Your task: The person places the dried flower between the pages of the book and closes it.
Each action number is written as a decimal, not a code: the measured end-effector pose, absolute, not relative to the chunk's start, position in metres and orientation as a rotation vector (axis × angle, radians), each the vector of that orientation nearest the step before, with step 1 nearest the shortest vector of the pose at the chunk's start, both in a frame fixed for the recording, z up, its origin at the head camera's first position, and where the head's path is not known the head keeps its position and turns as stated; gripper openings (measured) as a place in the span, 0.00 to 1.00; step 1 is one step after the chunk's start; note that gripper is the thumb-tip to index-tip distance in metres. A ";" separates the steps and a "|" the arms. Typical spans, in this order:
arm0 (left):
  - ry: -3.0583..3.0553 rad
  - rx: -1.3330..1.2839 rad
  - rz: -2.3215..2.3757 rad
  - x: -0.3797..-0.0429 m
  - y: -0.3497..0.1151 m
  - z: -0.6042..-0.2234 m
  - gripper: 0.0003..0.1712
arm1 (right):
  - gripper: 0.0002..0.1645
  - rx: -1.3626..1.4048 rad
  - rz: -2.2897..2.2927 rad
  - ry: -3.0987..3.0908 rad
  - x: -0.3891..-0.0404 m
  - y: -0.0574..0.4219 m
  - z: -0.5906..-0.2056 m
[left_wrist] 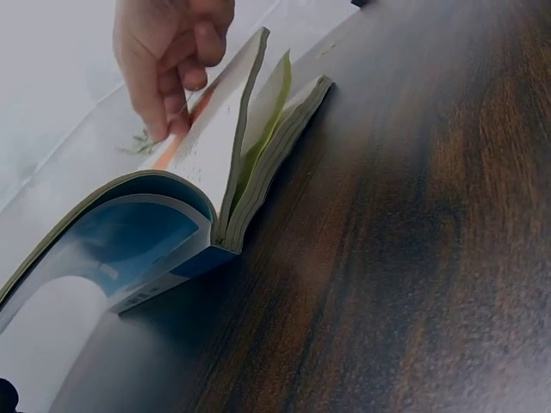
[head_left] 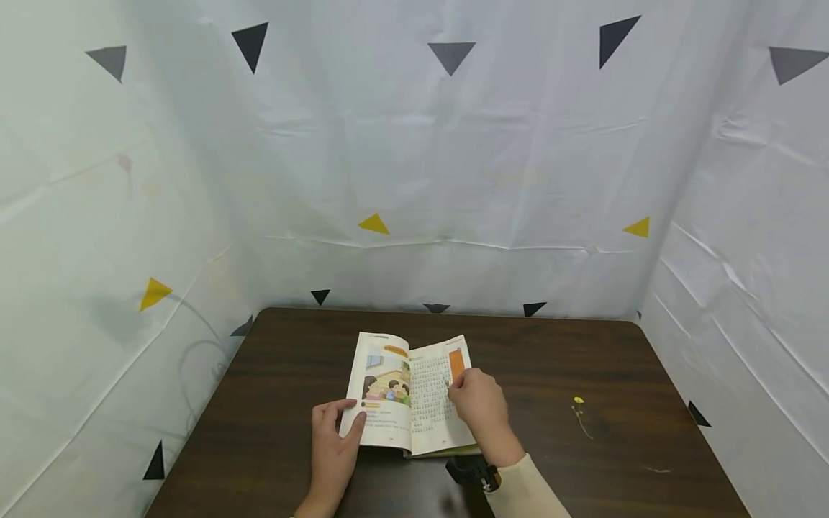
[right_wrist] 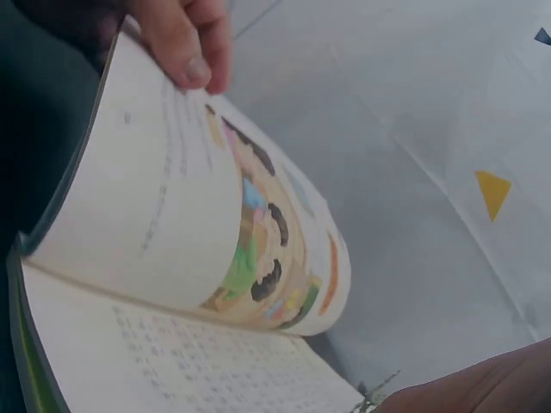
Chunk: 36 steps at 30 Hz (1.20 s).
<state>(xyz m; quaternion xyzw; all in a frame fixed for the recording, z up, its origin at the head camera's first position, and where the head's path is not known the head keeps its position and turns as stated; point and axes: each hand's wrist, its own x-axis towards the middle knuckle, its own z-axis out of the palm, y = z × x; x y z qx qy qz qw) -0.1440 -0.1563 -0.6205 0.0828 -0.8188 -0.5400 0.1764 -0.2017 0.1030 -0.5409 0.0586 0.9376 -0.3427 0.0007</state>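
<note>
An open book [head_left: 430, 403] lies on the dark wooden table, with a coloured classroom picture on its left page and rows of print on its right. My left hand [head_left: 333, 446] grips the left side, thumb on the page near the lower edge; that side curves upward in the right wrist view. Over the right page, near its orange patch, my right hand [head_left: 481, 403] pinches a small green plant sprig [left_wrist: 138, 143] between thumb and fingers. Most of the sprig is hidden by the fingers. A green sheet [left_wrist: 274, 120] shows between the pages beneath.
To the right of the book, a yellow flower [head_left: 578, 400] on a thin stem lies on the table [head_left: 622, 367]. A pale thin scrap [head_left: 658, 470] is near the right front. White sheeting [head_left: 414, 165] with coloured triangles stands around the back and sides.
</note>
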 end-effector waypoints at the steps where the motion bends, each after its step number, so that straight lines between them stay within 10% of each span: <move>1: -2.318 0.231 -1.528 -0.144 -0.156 -0.620 0.15 | 0.12 0.181 -1.123 2.905 -0.202 0.102 -0.542; 36: -2.315 0.176 -1.495 -0.145 -0.154 -0.623 0.16 | 0.10 0.182 -1.557 2.477 -0.212 0.102 -0.577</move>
